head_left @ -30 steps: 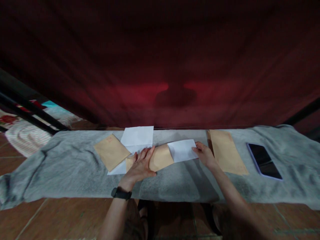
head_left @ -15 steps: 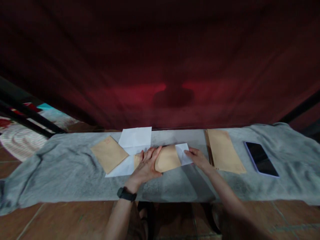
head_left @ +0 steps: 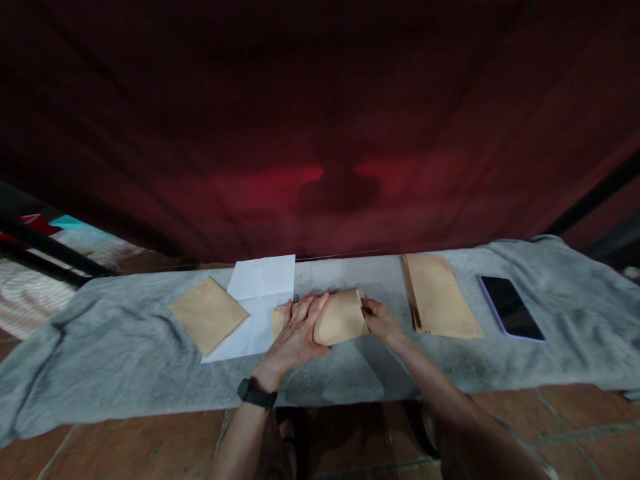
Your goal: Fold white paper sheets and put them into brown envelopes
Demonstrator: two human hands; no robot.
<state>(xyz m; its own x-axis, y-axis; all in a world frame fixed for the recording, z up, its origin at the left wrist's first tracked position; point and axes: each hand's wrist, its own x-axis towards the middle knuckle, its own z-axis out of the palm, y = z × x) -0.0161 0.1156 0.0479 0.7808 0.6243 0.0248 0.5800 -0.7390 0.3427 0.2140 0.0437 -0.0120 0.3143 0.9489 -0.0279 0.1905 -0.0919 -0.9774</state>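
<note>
Behind everything, a dark red drape [head_left: 240, 193] is hanging beyond the cloth-covered tabletop [head_left: 150, 377]. A white sheet [head_left: 263, 277] is reaching the far edge, partly lying under the left envelope [head_left: 207, 317]; the brown stack [head_left: 443, 297] is sitting to the right. Between them the middle envelope [head_left: 340, 320] is lying, its left end overlapping the sheet. The left hand [head_left: 300, 330] is spreading open across it. The right hand [head_left: 381, 322] is bending its fingers at the mouth; whether they are gripping the white strip [head_left: 359, 298] there, I cannot tell. That strip could be buckling or catching if pushed aslant, and the envelope could be creasing if the left hand is pressing too hard. Bare cloth is showing between the right hand and the stack, and towards the near edge; leftward, the sheet is crowding things. The phone [head_left: 511, 308] is lying well apart.
</note>
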